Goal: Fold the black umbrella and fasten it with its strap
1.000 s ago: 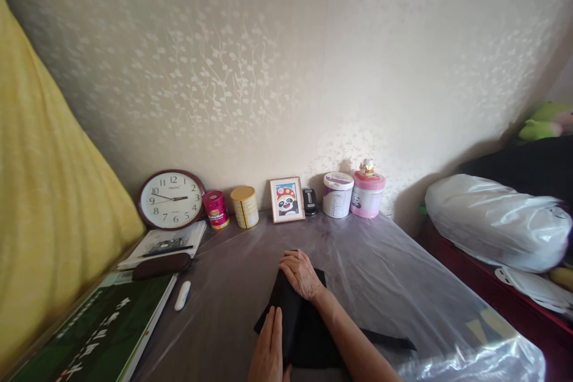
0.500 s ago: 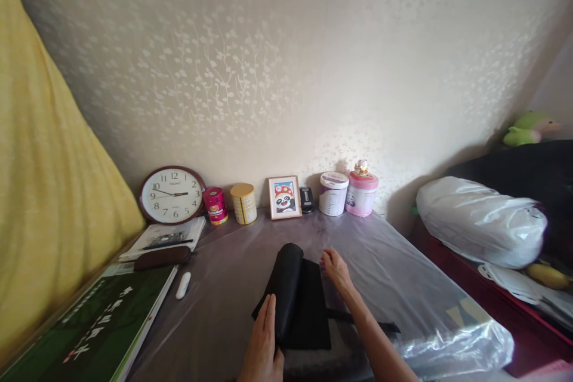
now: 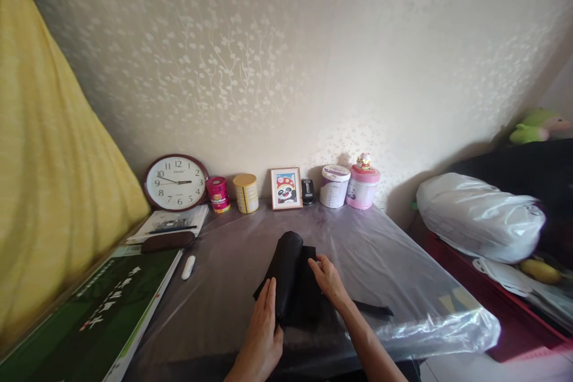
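A black roll of soft sheet material (image 3: 287, 268) lies lengthwise on the plastic-covered table, its loose flap (image 3: 307, 295) spread to the right. My left hand (image 3: 266, 325) grips the near left side of the roll, fingers lying together along it and thumb round its near end. At the flap's right edge, my right hand (image 3: 326, 277) is closed, thumb and fingers on the edge; its fingertips are partly hidden. A black strap (image 3: 372, 308) reaches out to the right from beneath my right forearm.
Along the wall stand a clock (image 3: 176, 183), a pink can (image 3: 218, 194), a yellow-lidded can (image 3: 246, 194), a framed panda picture (image 3: 286, 189) and two tubs. Left are a green book (image 3: 102, 310), brown case (image 3: 168, 242) and white stick-like object (image 3: 188, 267). A white bag (image 3: 481, 215) lies right.
My right hand has moved left from beside the flap onto its right edge. My left hand stays on the roll. The view has shifted slightly.
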The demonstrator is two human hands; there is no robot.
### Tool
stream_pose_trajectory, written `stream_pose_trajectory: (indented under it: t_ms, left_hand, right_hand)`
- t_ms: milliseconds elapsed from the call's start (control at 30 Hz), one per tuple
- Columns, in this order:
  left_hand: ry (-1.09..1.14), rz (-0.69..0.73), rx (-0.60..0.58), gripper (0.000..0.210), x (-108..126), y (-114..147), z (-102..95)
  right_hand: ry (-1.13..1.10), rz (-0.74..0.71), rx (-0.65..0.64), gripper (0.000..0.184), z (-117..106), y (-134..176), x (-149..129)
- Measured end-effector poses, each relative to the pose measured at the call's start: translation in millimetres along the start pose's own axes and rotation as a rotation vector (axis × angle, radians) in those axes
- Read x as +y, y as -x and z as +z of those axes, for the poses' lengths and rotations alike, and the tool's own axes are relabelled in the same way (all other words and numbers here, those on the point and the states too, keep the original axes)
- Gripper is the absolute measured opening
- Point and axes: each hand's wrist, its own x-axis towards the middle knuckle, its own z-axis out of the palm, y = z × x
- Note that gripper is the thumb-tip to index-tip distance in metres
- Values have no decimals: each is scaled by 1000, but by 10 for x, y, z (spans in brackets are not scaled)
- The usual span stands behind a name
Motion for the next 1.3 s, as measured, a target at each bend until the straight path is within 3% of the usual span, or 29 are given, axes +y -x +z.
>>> stream_pose_trajectory:
  t_ms: [200, 467, 700, 933, 1067, 1300]
  left_hand:
    - [-4, -5, 9, 79, 13, 1, -6]
    - [-63, -20, 51, 78, 10, 13, 43]
    - [-79, -28, 48, 76, -31, 19, 25]
    - [-132, -2, 48, 74, -84, 13, 42]
    - [-201, 19, 83, 72, -163, 14, 94]
    - [-83, -15, 101, 84, 43, 58, -65]
  right_hand:
    - [-58, -98, 56, 35, 114, -51, -125]
    - [-93, -152, 37, 33, 340, -78, -339]
    - [26, -207, 28, 26, 558, -105, -443]
    - [90, -282, -21, 25, 579, -114, -479]
    - [1, -291, -135, 23, 559, -51, -533]
    - [104, -428, -172, 19, 533, 124, -633]
